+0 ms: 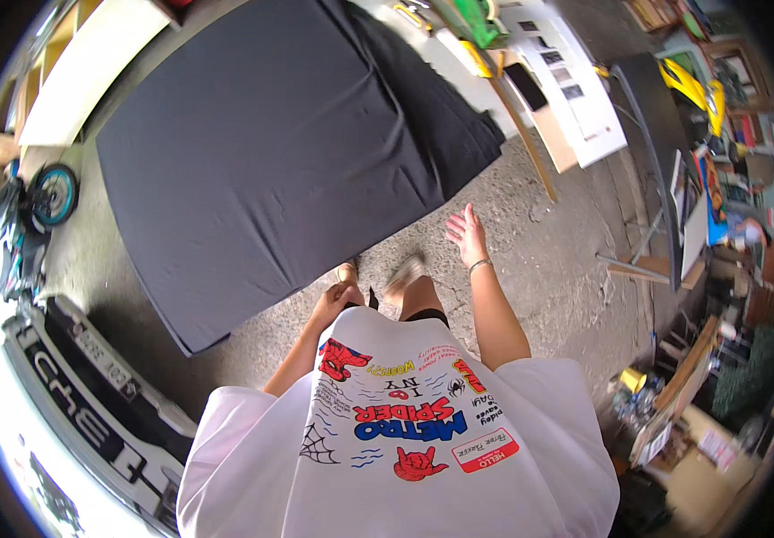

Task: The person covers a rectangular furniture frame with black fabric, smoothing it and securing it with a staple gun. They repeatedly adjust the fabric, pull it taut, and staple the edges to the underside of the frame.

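Note:
A large black cloth point(252, 152) is draped over a wide, flat-topped shape in front of me, with folds running along its right side. Held out past the cloth's near right corner, my right hand point(467, 235) is empty, its fingers spread and palm showing. My left hand point(342, 294) is low by my leg, near the cloth's front edge. Its fingers look curled together, and whatever may be inside them is hidden. A small dark pointed piece point(372, 299) shows beside that hand.
To the right stands a white board table point(597, 134) with a phone point(524, 87) and a wooden strip point(530, 161). A dark folding table point(647, 117) is farther right. At left are a parked motorcycle point(24, 220) and a white vehicle point(91, 394). Rough concrete floor point(548, 260) lies underfoot.

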The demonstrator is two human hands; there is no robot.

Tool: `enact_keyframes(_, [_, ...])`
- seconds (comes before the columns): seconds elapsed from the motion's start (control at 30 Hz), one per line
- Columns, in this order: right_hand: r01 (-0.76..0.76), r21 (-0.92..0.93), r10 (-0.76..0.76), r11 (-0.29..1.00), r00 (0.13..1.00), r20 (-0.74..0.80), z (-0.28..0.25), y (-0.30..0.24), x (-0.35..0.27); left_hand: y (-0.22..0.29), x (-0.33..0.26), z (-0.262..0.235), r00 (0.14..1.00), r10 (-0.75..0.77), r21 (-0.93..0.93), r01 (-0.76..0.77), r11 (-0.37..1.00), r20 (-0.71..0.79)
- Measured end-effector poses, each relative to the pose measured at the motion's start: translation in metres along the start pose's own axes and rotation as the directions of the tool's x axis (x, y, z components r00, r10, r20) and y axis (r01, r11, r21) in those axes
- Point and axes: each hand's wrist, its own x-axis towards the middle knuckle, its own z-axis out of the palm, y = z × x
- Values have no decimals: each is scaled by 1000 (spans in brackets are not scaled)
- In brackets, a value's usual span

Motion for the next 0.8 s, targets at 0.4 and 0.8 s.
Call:
enact_keyframes(0.4, [89, -260, -33, 962, 977, 210, 22, -36, 50, 103, 90, 90, 792, -496, -934, -309, 177, -356])
enact_keyframes(0.8, [17, -106, 1, 994, 986, 164, -44, -13, 62, 121, 91, 138, 820, -400, -907, -318, 275, -409])
